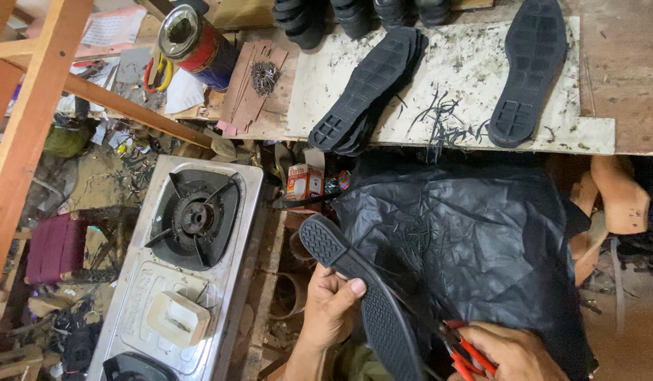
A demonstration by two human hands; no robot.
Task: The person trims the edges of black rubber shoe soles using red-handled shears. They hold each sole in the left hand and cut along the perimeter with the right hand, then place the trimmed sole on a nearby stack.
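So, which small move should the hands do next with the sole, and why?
Probably bring the red scissors in the right hand onto the edge of the sole that the left hand holds; black trimmings on the bench suggest edge cutting.

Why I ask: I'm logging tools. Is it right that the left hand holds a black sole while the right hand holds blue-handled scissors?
Not quite. In the head view the scissors in the right hand have red handles, not blue. The rest stands: the left hand holds the black sole.
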